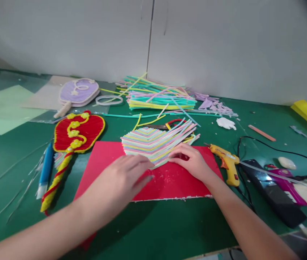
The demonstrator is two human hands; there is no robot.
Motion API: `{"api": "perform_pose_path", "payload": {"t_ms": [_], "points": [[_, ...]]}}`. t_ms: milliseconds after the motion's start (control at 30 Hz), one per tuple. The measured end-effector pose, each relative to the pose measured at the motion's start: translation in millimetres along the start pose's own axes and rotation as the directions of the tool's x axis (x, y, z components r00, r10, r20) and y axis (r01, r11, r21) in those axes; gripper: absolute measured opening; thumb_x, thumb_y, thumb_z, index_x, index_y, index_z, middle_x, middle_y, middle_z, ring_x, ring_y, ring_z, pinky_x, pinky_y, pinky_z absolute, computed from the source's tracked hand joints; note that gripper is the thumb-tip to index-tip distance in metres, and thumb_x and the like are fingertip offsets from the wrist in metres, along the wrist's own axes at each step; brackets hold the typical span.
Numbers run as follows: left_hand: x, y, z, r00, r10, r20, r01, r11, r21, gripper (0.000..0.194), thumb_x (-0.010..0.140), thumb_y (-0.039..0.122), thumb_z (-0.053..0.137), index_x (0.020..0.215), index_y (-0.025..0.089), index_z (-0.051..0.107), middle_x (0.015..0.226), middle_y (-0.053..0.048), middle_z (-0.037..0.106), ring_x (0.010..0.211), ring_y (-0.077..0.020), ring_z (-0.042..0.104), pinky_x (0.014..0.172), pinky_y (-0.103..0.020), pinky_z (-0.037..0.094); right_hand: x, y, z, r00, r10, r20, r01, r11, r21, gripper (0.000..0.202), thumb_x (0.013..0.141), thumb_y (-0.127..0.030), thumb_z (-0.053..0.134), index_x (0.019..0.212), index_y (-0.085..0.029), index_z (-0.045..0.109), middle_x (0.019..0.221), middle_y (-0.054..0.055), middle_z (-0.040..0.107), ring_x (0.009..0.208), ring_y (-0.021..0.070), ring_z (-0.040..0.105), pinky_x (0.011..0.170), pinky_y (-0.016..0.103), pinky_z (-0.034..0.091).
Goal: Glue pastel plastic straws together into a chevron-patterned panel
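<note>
A chevron-patterned panel of pastel pipe cleaners (142,144) lies on a red board (104,153), its loose strip ends fanning out to the upper right. My right hand (191,160) is at the panel's lower right edge, thumb and forefinger closing on the outermost pale green pipe cleaner. At the lower left edge is my left hand (128,177), fingers bent and the thumb apart from them. Its fingertips are close to the panel's bottom point; whether they touch it is hard to tell. Red-handled scissors (159,126) lie behind the panel, partly covered.
Left lie a red and yellow fan (77,133), a blue pen-like tube (46,168) and a lilac fan (79,92). Bundled pipe cleaners (161,101) are piled at the back. Right are a yellow glue gun (228,162) with its cord and a black power bank-like block (275,195).
</note>
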State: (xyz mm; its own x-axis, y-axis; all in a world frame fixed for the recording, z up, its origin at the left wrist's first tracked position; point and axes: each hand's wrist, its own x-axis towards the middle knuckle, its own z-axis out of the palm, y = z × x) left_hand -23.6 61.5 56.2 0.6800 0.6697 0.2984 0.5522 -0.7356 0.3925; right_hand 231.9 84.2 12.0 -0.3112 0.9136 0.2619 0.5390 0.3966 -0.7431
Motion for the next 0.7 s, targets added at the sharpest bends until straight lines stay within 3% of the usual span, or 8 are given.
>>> {"api": "perform_pose_path", "payload": {"t_ms": [100, 200, 300, 467, 700], "points": [[-14, 36, 15.8, 0.999, 0.017, 0.035, -0.021, 0.99, 0.137, 0.038, 0.095, 0.031, 0.045, 0.125, 0.011, 0.054, 0.124, -0.012, 0.063, 0.109, -0.0243, 0.062, 0.091, -0.039, 0.053, 0, 2, 0, 1.0, -0.003, -0.008, 0.003, 1.0, -0.021, 0.011, 0.081, -0.03, 0.068, 0.09, -0.024, 0.068, 0.083, 0.002, 0.063, 0.078, 0.0156, 0.058, 0.071, 0.03, 0.049], [-29, 56, 34.5, 0.996, 0.047, 0.081, -0.067, 0.961, 0.268, 0.054, 0.093, 0.045, 0.044, 0.131, 0.008, 0.049, 0.137, -0.015, 0.053, 0.123, -0.0278, 0.052, 0.096, -0.04, 0.051, -1, 4, 0, 1.0, -0.023, 0.003, 0.023, 0.999, -0.035, 0.016, 0.083, -0.032, 0.066, 0.097, -0.025, 0.068, 0.087, 0.002, 0.064, 0.08, 0.0161, 0.059, 0.073, 0.03, 0.05], [-42, 58, 43.8, 0.996, -0.049, 0.071, 0.017, 0.917, 0.399, 0.066, 0.091, 0.054, 0.04, 0.134, 0.005, 0.046, 0.14, -0.019, 0.047, 0.126, -0.0309, 0.049, 0.094, -0.042, 0.052, -1, 4, -1, 0.999, -0.04, 0.013, 0.04, 0.999, -0.035, 0.012, 0.084, -0.031, 0.065, 0.094, -0.025, 0.069, 0.089, 0.003, 0.064, 0.087, 0.0172, 0.06, 0.079, 0.032, 0.05], [-59, 52, 46.0, 0.964, -0.256, -0.071, 0.255, 0.814, 0.522, 0.068, 0.092, 0.055, 0.035, 0.139, 0.005, 0.04, 0.144, -0.022, 0.041, 0.129, -0.0328, 0.045, 0.096, -0.045, 0.05, -1, 4, -1, 0.999, -0.049, 0.013, 0.049, 0.999, -0.02, 0.012, 0.084, -0.033, 0.065, 0.092, -0.025, 0.069, 0.087, 0.003, 0.064, 0.085, 0.0174, 0.061, 0.077, 0.033, 0.05], [-47, 64, 55.5, 0.89, -0.428, -0.158, 0.446, 0.749, 0.49, 0.065, 0.093, 0.054, 0.032, 0.142, 0.011, 0.038, 0.147, -0.023, 0.036, 0.133, -0.0356, 0.039, 0.099, -0.051, 0.046, -2, 7, 0, 0.999, -0.042, 0.024, 0.042, 0.999, -0.012, 0.013, 0.084, -0.032, 0.065, 0.094, -0.025, 0.069, 0.09, 0.003, 0.064, 0.09, 0.0181, 0.06, 0.081, 0.035, 0.05]]}}
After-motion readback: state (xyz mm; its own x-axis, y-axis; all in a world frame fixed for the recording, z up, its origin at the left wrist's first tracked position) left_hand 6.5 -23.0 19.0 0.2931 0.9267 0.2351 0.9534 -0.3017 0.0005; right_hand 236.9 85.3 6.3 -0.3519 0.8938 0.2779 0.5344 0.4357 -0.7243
